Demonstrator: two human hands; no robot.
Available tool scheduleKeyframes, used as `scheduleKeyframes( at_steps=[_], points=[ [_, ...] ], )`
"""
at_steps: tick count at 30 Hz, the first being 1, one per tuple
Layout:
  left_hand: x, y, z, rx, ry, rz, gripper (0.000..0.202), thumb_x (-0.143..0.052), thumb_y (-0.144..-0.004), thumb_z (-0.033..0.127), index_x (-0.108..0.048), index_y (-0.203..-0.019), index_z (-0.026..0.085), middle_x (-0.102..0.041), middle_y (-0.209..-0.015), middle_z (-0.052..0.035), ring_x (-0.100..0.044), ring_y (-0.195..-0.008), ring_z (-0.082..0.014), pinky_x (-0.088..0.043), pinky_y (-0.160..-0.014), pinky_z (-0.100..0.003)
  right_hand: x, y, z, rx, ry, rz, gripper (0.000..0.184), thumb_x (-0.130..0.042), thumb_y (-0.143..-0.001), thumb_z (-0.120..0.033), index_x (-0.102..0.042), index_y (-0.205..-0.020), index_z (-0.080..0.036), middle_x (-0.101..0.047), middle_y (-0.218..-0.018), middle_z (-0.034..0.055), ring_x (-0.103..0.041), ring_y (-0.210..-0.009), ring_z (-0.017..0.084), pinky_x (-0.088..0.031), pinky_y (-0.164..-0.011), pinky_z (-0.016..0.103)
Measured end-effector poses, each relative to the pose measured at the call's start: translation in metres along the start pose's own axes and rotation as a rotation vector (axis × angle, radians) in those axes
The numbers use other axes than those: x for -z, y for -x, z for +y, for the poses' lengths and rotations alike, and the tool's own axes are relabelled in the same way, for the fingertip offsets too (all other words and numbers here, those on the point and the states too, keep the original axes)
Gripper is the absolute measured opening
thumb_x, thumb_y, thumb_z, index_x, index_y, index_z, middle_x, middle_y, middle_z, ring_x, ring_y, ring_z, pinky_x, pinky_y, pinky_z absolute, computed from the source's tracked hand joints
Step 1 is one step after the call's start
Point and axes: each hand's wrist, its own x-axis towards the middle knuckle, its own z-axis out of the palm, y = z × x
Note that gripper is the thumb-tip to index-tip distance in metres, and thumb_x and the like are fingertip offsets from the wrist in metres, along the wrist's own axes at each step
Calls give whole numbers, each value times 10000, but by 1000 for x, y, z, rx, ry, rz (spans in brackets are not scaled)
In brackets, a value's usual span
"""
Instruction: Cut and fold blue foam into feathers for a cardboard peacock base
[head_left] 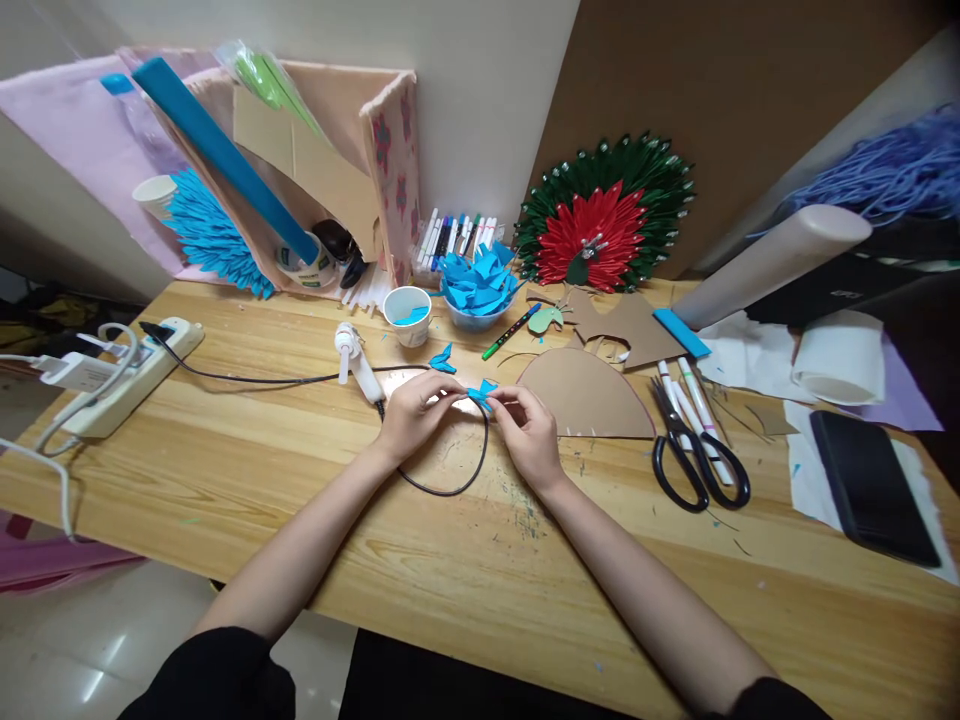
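Between my two hands is a small folded blue paper piece [482,391]. My left hand [421,408] pinches its left end, and my right hand [529,432] pinches its right side. Just behind my left hand another folded blue piece [442,359] lies on the table. A white hot glue gun [358,362] stands left of my hands, its black cord looping beneath them. Beyond, a clear bowl [480,310] is heaped with blue pieces, beside a white paper cup [407,318] with a few more inside. A cardboard fan shape [589,395] lies right of my right hand.
Black-handled scissors [691,450] lie with several markers at right, near a phone [874,485] on tissue. A power strip [135,380] is at left. A red and green peacock-like craft [600,220] leans at the back. A grey-white cylinder [780,265] slants at right.
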Motion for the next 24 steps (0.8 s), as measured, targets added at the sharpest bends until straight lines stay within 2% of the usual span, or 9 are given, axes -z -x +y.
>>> scheduleKeyframes(
  at_steps=[4, 6, 9, 11, 15, 18, 20, 24],
  points=[
    [-1, -1, 4, 123, 41, 12, 113, -543, -836, 228, -640, -831, 171, -654, -832, -59, -604, -804, -161, -480, -739, -284, 0, -2, 2, -72, -77, 4, 129, -588, -809, -323, -610, -817, -196, -614, -776, 9, -582, -661, 130, -481, -631, 253],
    [-1, -1, 2, 246, 94, 80, 128, -565, -818, 263, -641, -799, 162, -654, -840, -64, -614, -820, -170, -490, -735, -281, 1, -4, 2, -105, -134, 24, 146, -592, -801, -334, -602, -812, -188, -604, -772, 9, -574, -641, 123, -479, -602, 241],
    [-3, -3, -6, 506, 186, 206, 211, -597, -774, 347, -637, -803, 141, -658, -764, -59, -628, -669, -161, -500, -591, -254, 2, -6, 0, -149, -192, 82, 180, -597, -789, -355, -600, -802, -175, -597, -753, 10, -564, -610, 117, -474, -555, 225],
    [-4, -6, -12, 619, 140, 277, 258, -608, -751, 371, -642, -817, 125, -666, -717, -60, -620, -606, -155, -485, -539, -241, 2, -6, -1, -165, -202, 108, 201, -598, -784, -369, -609, -796, -169, -603, -730, 12, -561, -592, 117, -471, -535, 220],
    [-6, -18, -20, 648, 28, 327, 252, -594, -753, 337, -659, -832, 107, -681, -683, -75, -617, -572, -164, -476, -544, -258, 1, -6, 0, -172, -204, 113, 236, -593, -777, -390, -651, -805, -163, -645, -727, 31, -566, -577, 127, -471, -523, 229],
    [-9, -26, -23, 632, -89, 345, 199, -608, -742, 311, -684, -766, 129, -685, -688, -88, -629, -629, -197, -479, -629, -304, 1, -7, 3, -122, -187, 108, 227, -601, -765, -372, -690, -788, -165, -684, -777, 57, -596, -625, 148, -481, -556, 248],
    [-10, -28, -21, 605, -168, 359, 176, -603, -749, 292, -690, -774, 141, -687, -743, -99, -633, -702, -218, -472, -704, -336, 0, -7, 4, -80, -179, 100, 203, -614, -750, -351, -708, -772, -172, -697, -805, 64, -612, -663, 160, -485, -578, 255],
    [-13, -22, -8, 520, -291, 399, 208, -552, -793, 251, -654, -938, 142, -635, -968, -120, -593, -907, -241, -441, -834, -374, 0, -7, 4, -72, -171, 105, 177, -630, -731, -328, -716, -765, -177, -702, -791, 60, -606, -643, 158, -481, -572, 259]
  ],
)
